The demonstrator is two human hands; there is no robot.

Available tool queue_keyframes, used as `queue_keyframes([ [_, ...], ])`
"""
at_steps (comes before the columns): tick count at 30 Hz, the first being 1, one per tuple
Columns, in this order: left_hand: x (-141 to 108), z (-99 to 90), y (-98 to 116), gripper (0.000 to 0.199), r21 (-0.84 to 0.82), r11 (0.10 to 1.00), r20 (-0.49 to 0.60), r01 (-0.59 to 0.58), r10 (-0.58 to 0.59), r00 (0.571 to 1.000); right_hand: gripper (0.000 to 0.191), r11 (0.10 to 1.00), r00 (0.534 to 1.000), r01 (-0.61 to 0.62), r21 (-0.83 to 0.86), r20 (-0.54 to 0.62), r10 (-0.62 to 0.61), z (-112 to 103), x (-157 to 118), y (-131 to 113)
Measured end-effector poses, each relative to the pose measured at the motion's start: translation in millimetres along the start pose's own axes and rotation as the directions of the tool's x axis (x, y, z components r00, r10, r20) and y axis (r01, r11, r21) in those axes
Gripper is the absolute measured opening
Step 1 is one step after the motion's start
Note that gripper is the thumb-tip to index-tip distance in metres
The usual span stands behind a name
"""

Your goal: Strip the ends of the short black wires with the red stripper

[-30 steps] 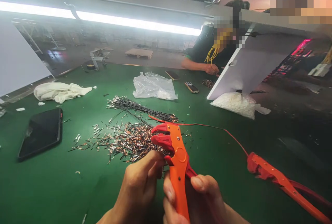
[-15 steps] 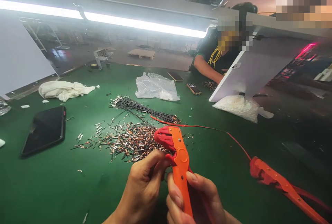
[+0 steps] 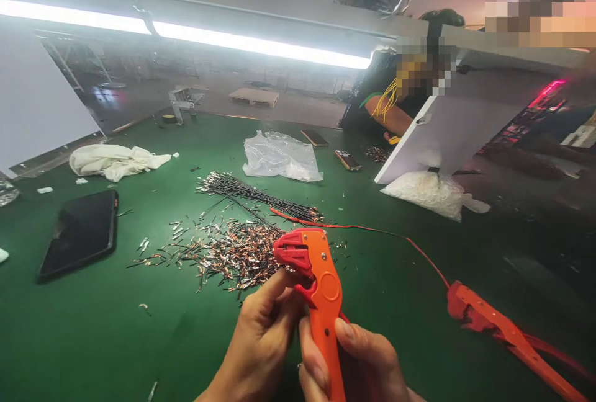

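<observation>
My right hand (image 3: pixel 363 352) is wrapped round the handle of an orange and red wire stripper (image 3: pixel 326 284), held upright with its red jaws pointing left. Close against those jaws, my left hand (image 3: pixel 263 327) is closed in a pinch; what lies between its fingers is hidden. Behind the tool spreads a heap of short black and copper-coloured wire offcuts (image 3: pixel 233 253). Just beyond the heap lies a bundle of black wires (image 3: pixel 261 194), with copper showing at their right ends and pale tips at the left.
A second wire stripper (image 3: pixel 505 327) lies at right, a red strip (image 3: pixel 354 226) running from it. On the green table (image 3: pixel 139 346) are a phone (image 3: pixel 81 234), white cloth (image 3: pixel 116 161), plastic bag (image 3: pixel 282 157) and white-filled bag (image 3: pixel 428 194). A co-worker's arm (image 3: pixel 393 118) shows behind the panel (image 3: pixel 447 123).
The wire stripper has shifted slightly left and down, and its handles look a little further apart from my left fingers. The co-worker's arm has moved right, with something yellow now near the hand.
</observation>
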State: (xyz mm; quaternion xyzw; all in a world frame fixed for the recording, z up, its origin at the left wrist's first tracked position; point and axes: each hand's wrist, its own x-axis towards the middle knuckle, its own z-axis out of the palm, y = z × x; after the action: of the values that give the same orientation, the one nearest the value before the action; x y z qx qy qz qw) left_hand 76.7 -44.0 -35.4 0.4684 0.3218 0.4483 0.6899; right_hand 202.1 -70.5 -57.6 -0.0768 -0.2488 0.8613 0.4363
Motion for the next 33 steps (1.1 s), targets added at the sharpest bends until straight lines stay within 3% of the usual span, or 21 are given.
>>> queue_keyframes([
  [4, 2.4, -0.4, -1.1, 0.033, -0.084, 0.995, 0.040, 0.046, -0.043, 0.998, 0.041, 1.000, 1.000, -0.015, -0.014, -0.017, 0.014, -2.9, -1.5, -1.2],
  [11, 5.5, -11.1, -2.8, 0.027, 0.177, 0.984, -0.064, 0.031, -0.020, 0.998, 0.031, 0.998, 0.997, -0.068, -0.007, -0.021, 0.068, 5.3, -1.5, -12.4],
  [14, 4.5, -17.5, 4.5, 0.025, 0.426, 0.902, -0.206, -0.062, 0.164, 0.965, 0.033, 0.997, 0.995, -0.056, -0.047, -0.089, 0.052, 7.5, -2.6, -24.1],
  [17, 1.4, -20.3, 12.0, 0.013, 0.584, 0.796, -0.267, -0.156, 0.370, 0.890, 0.036, 0.965, 0.985, 0.027, -0.261, -0.158, -0.071, 4.1, -4.5, -32.7],
  [19, -1.0, -19.6, 12.4, 0.011, 0.661, 0.722, -0.233, -0.203, 0.454, 0.860, 0.035, 0.906, 0.963, 0.052, -0.419, -0.219, -0.157, 1.2, -5.5, -34.3],
  [22, -3.3, -17.2, 5.5, 0.012, 0.763, 0.590, -0.107, -0.265, 0.519, 0.848, 0.034, 0.828, 0.944, 0.056, -0.559, -0.240, -0.225, 0.6, -5.6, -31.8],
  [25, -2.8, -16.2, -1.7, 0.012, 0.848, 0.476, -0.048, -0.232, 0.504, 0.862, 0.035, 0.792, 0.917, 0.071, -0.607, -0.272, -0.290, 4.7, -4.5, -29.3],
  [29, 0.1, -18.2, 1.5, 0.015, 0.909, 0.406, -0.096, -0.098, 0.431, 0.897, 0.028, 0.687, 0.842, -0.017, -0.727, -0.381, -0.382, 7.5, -4.0, -32.5],
  [33, 0.8, -20.9, 12.1, 0.011, 0.939, 0.276, 0.051, -0.207, 0.483, 0.874, 0.029, 0.658, 0.854, -0.068, -0.750, -0.385, -0.350, 6.3, -6.0, -36.0],
])
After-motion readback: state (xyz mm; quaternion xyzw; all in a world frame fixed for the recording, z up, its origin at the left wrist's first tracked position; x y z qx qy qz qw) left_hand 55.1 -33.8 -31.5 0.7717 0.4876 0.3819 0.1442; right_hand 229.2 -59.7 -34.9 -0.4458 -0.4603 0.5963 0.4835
